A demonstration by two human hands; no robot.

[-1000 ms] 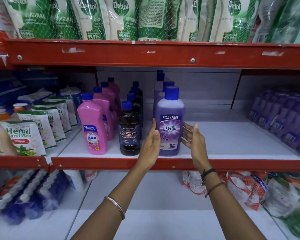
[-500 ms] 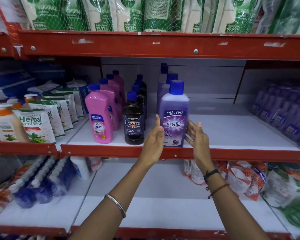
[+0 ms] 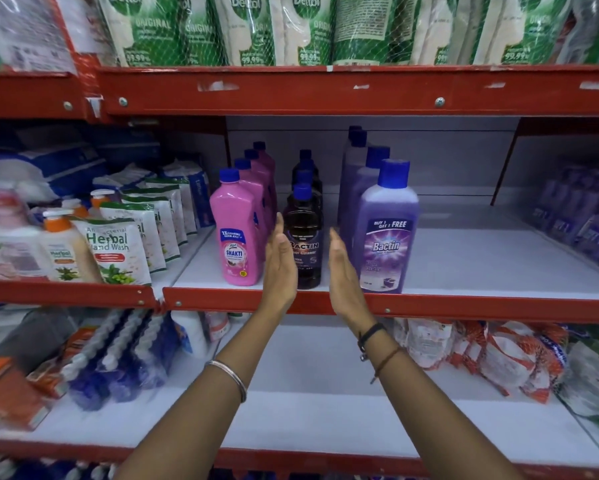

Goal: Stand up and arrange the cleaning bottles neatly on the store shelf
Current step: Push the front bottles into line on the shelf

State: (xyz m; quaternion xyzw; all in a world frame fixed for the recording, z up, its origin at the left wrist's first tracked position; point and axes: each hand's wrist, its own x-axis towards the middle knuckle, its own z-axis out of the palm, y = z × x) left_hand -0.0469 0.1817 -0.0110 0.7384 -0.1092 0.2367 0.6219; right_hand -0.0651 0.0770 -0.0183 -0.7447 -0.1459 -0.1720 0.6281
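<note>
Both hands, left hand (image 3: 280,268) and right hand (image 3: 343,271), flat and released, flank the dark bottle (image 3: 303,237) at the shelf's (image 3: 464,303) six o'clock edge.

Light was even and fairly dim, falling from above and in front; the shelf (image 3: 499,258) deck looked bright white, its back recess at 12 o'clock in grey shadow. The purple bottle (image 3: 384,233) and pink bottle (image 3: 237,233) near centre were sharp, with soft sheen on their shoulders. Toward 3 and 9 o'clock packs smeared with blur. Wide-angle distortion bowed the red rail (image 3: 325,88) at 12 o'clock.
</note>
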